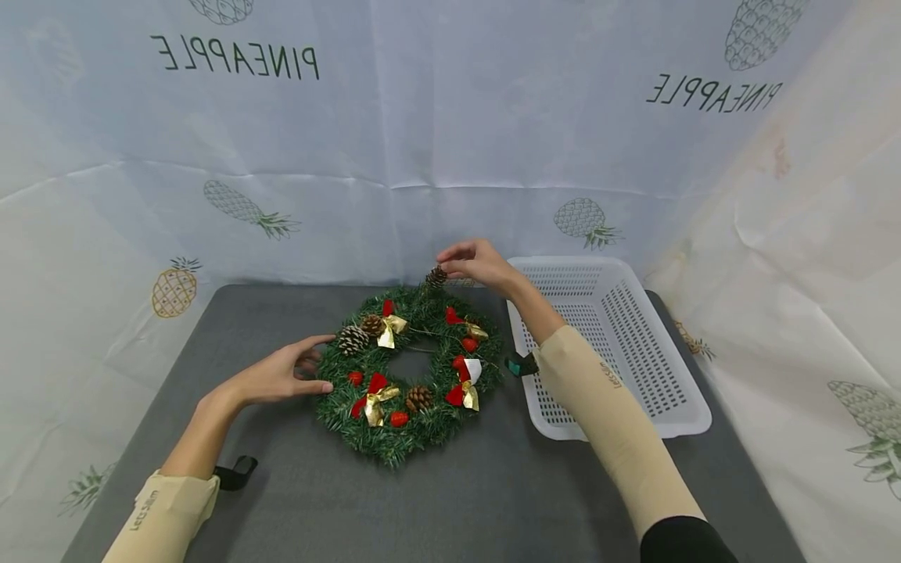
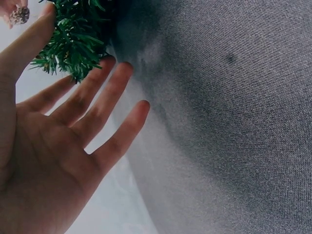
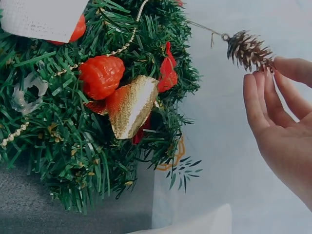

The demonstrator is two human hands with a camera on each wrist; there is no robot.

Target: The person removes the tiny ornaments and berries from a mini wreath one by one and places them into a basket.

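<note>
Wreath [image 1: 411,372] lies on the grey surface [image 1: 281,485]; the left hand [image 1: 281,377], fingers relaxed, steadies its edge, while the right hand [image 1: 475,264] pinches one pine cone [image 1: 436,276] at the far rim, its wire apparently not yet free; other ornaments remain.

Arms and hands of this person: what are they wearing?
Both hands, left hand and right hand, are bare. Each forearm has a snug beige sleeve with small dark lettering; black fabric shows above the right one. Dark straps sit by both wrists.
</note>
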